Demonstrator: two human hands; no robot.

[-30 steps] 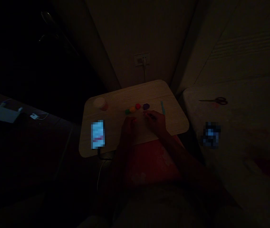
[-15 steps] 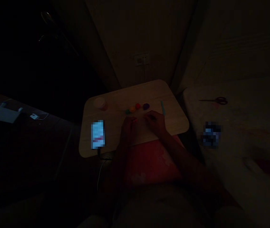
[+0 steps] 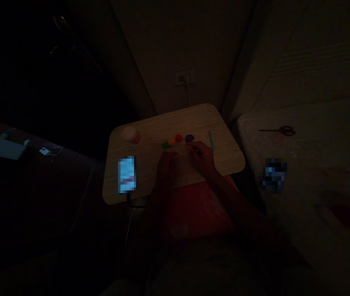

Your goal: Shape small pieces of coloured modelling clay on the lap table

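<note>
scissors (image 3: 280, 130) on pale surface (image 3: 319, 142) | wall socket (image 3: 180, 78), cord (image 3: 187, 95) plugged in | lit screen (image 3: 127, 170), pixelated

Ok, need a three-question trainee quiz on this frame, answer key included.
1. Fill in: left to right in the picture, the row runs green lump, orange lump, red lump, ____.
2. True or false: the scissors lie off the wooden table.
3. Multiple choice: which hand is nearer the lit screen?
A. left hand
B. right hand
C. both equally near

Key: 1. purple lump; 2. true; 3. A.
</note>
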